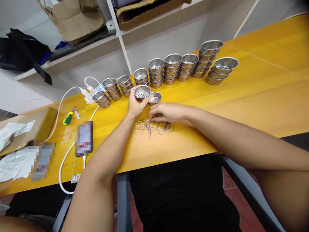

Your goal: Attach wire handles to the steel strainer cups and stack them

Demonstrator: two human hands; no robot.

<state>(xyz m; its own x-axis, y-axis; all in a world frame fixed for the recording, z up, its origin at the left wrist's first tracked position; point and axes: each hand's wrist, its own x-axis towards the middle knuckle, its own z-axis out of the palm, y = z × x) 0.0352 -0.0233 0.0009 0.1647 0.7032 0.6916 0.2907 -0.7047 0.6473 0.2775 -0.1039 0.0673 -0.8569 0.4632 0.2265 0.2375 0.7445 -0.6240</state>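
My left hand point(135, 105) is closed around a small perforated metal cup point(142, 92), thumb along its right side and the cup's mouth facing up. Just right of it stands another perforated cup point(155, 98) with a thin wire across its mouth. My right hand point(162, 112) is over a loose pile of curved thin metal wires point(152, 127) on the table. Its fingers are bent and pinched together at the pile's upper edge; whatever is between the fingertips is too small to make out.
Several stacks of perforated cups point(173, 69) line the table's back. To the left are a power strip point(89, 98), white cables, a phone point(84, 139), a green-yellow screwdriver point(68, 118), a cardboard box point(31, 129) and plastic bags point(16, 164). Shelves point(166, 32) rise behind.
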